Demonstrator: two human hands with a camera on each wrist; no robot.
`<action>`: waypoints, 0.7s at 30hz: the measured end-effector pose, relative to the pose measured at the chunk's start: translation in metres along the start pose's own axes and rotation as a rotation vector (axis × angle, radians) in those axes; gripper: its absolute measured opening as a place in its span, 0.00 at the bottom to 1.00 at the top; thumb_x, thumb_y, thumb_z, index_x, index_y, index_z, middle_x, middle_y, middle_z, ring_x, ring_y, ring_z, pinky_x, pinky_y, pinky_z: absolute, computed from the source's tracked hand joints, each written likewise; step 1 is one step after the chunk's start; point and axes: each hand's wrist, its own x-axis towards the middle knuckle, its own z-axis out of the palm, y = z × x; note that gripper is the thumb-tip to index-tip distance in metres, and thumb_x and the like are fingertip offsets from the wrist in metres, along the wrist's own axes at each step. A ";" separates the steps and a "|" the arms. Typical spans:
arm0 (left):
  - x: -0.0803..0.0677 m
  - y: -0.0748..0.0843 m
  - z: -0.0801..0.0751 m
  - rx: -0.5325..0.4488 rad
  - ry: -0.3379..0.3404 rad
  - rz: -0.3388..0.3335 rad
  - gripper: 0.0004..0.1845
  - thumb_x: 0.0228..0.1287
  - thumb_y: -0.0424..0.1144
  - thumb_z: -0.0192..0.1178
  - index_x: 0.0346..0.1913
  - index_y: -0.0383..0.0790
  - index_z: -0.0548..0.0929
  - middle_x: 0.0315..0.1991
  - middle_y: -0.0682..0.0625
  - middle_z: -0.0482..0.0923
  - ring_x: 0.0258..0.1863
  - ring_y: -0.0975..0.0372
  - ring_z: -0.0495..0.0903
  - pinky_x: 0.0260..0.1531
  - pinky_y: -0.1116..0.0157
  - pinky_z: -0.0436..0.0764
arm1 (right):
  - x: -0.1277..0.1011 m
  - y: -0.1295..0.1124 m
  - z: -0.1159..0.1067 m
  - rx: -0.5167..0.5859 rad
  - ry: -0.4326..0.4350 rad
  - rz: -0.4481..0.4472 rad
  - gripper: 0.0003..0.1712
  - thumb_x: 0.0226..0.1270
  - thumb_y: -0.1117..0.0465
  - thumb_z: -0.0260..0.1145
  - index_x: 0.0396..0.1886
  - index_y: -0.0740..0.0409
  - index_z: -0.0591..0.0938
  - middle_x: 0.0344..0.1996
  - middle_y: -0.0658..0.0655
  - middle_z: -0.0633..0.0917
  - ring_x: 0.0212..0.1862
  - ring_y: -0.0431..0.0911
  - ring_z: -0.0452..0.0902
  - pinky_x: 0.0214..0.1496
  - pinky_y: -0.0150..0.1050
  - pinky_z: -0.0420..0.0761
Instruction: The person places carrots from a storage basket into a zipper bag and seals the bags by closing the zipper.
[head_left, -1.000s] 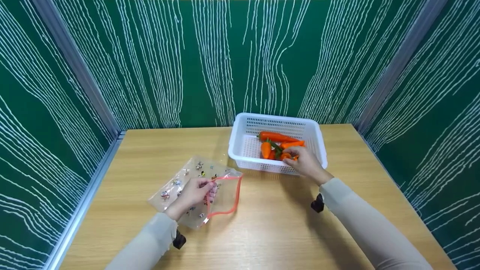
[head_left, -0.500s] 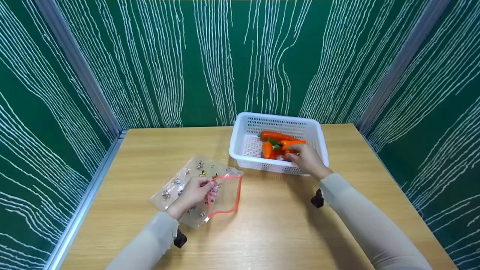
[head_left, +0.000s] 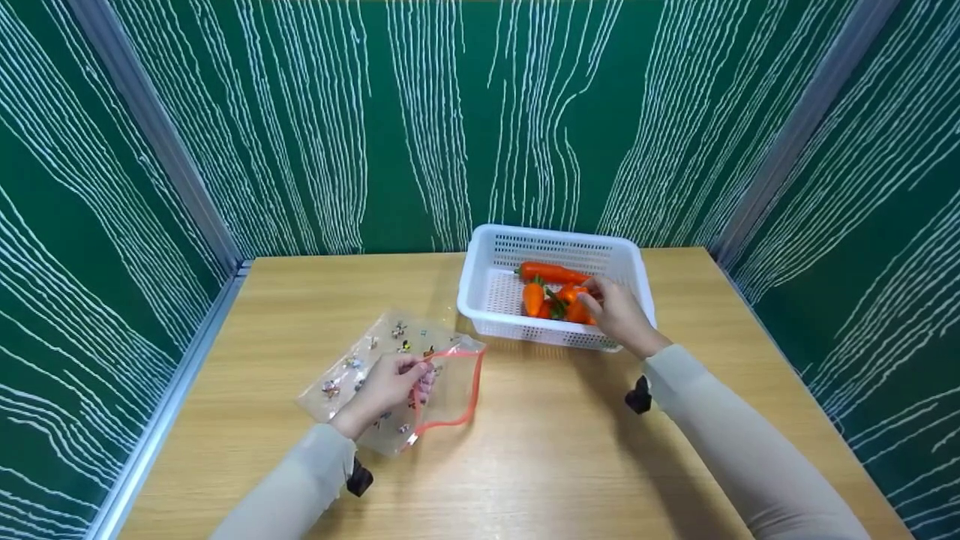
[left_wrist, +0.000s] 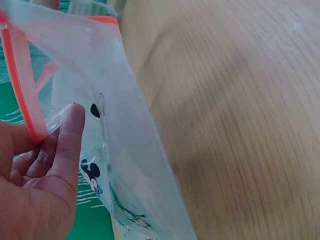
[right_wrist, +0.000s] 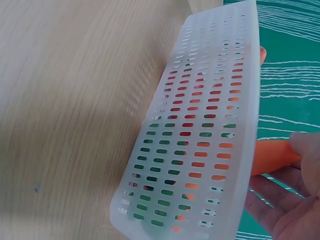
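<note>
A clear zip bag [head_left: 390,375] with cartoon prints and a red zip strip lies on the wooden table [head_left: 525,450]. My left hand [head_left: 386,390] pinches its red rim [left_wrist: 22,95] and holds the mouth open. My right hand [head_left: 619,315] reaches into the white slotted basket [head_left: 480,289], its fingers curled round an orange carrot [head_left: 576,298] that also shows as a carrot [right_wrist: 272,155] above the basket wall [right_wrist: 200,145]. More carrots [head_left: 547,274] with green tops lie inside the basket.
Green panels with white lines enclose the table on the left, back and right. The basket stands at the table's back centre-right. Bare wood spreads in front of both hands.
My right hand has shifted deeper into the basket and closed round a carrot, lifting it slightly. The left hand and bag have stayed put.
</note>
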 end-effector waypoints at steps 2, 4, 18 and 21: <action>0.000 -0.001 0.000 -0.012 -0.008 0.011 0.14 0.84 0.30 0.53 0.44 0.21 0.86 0.31 0.46 0.86 0.28 0.64 0.85 0.33 0.69 0.89 | -0.001 -0.002 -0.001 0.012 0.006 0.001 0.15 0.87 0.57 0.61 0.61 0.63 0.78 0.56 0.66 0.84 0.53 0.58 0.81 0.65 0.56 0.87; 0.000 -0.001 -0.001 -0.025 -0.013 0.015 0.14 0.84 0.29 0.53 0.45 0.20 0.85 0.31 0.46 0.86 0.28 0.65 0.84 0.33 0.69 0.89 | -0.002 -0.003 -0.002 0.034 0.020 -0.009 0.15 0.87 0.56 0.61 0.60 0.63 0.77 0.55 0.65 0.84 0.52 0.58 0.81 0.64 0.56 0.88; -0.001 -0.002 -0.001 0.007 0.019 0.021 0.13 0.83 0.30 0.54 0.47 0.22 0.87 0.32 0.43 0.87 0.26 0.66 0.84 0.30 0.71 0.87 | -0.008 -0.019 -0.017 0.203 0.293 -0.180 0.20 0.87 0.55 0.61 0.63 0.67 0.78 0.56 0.67 0.85 0.54 0.56 0.82 0.52 0.16 0.77; -0.001 -0.002 -0.001 0.010 0.015 0.030 0.14 0.84 0.30 0.54 0.47 0.22 0.87 0.32 0.43 0.87 0.26 0.66 0.84 0.30 0.72 0.87 | -0.010 -0.022 -0.019 0.223 0.326 -0.198 0.19 0.87 0.55 0.61 0.61 0.67 0.79 0.54 0.66 0.86 0.51 0.54 0.82 0.51 0.17 0.78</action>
